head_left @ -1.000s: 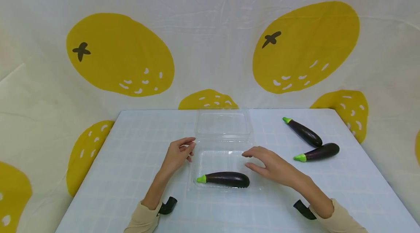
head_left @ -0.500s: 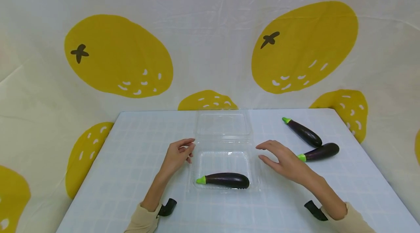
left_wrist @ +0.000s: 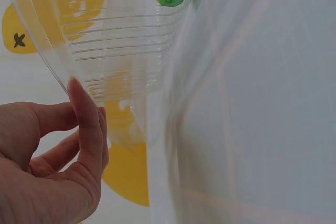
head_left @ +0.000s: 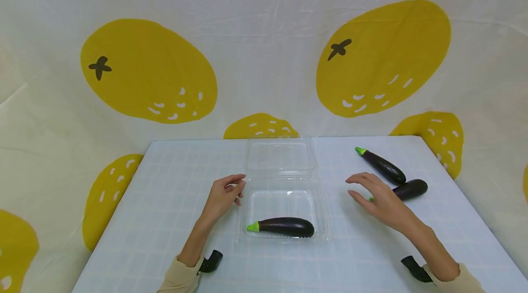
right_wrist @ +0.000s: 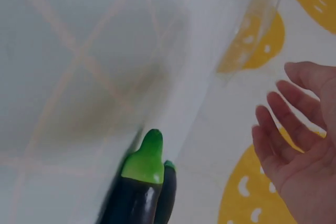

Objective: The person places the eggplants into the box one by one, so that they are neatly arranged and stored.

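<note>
A clear plastic clamshell container (head_left: 275, 201) lies unfolded on the table, its lid (head_left: 280, 155) laid back toward the wall. One eggplant (head_left: 286, 227) with a green stem end rests along the near side of its base. At the container's left edge is my left hand (head_left: 220, 196), fingers loosely bent; the left wrist view has a fingertip (left_wrist: 73, 83) right at the rim. My right hand (head_left: 383, 203) hovers with fingers apart, nothing in its grasp. In the head view it partly covers the nearer loose eggplant (head_left: 412, 189). Behind that one lies another eggplant (head_left: 383, 167).
The table (head_left: 181, 169) has a pale checked cover. A whitish cloth (head_left: 264, 68) printed with large yellow fruit hangs behind it. Each wrist carries a black camera mount, one at the left sleeve (head_left: 211, 261) and one at the right sleeve (head_left: 414, 269).
My right hand has moved right, from over the container's right edge to the loose eggplants. The left hand and the eggplant in the container have stayed in place.
</note>
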